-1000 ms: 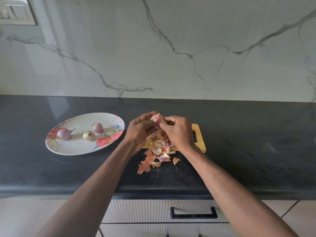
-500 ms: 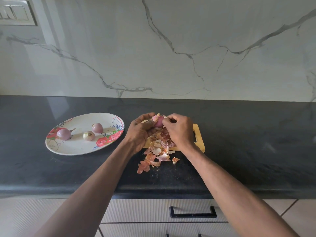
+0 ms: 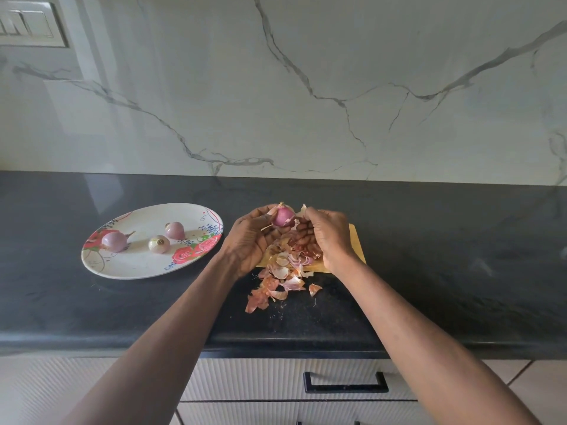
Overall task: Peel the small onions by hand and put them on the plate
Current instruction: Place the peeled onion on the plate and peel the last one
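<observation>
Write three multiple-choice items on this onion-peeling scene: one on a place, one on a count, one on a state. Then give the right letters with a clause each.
1. Where does the heap of peels lie?
A. on the plate
B. on the yellow board and the counter in front of it
C. in the drawer

2. How many onions lie on the plate?
A. one
B. three
C. five

3. What does the left hand do?
A. holds an onion
B. lies flat on the counter
C. pulls the drawer handle

Key: 1 B, peels spill from the yellow board onto the counter. 2 B, three onions show there. 3 A, its fingers hold the onion, with the right hand beside it.
</observation>
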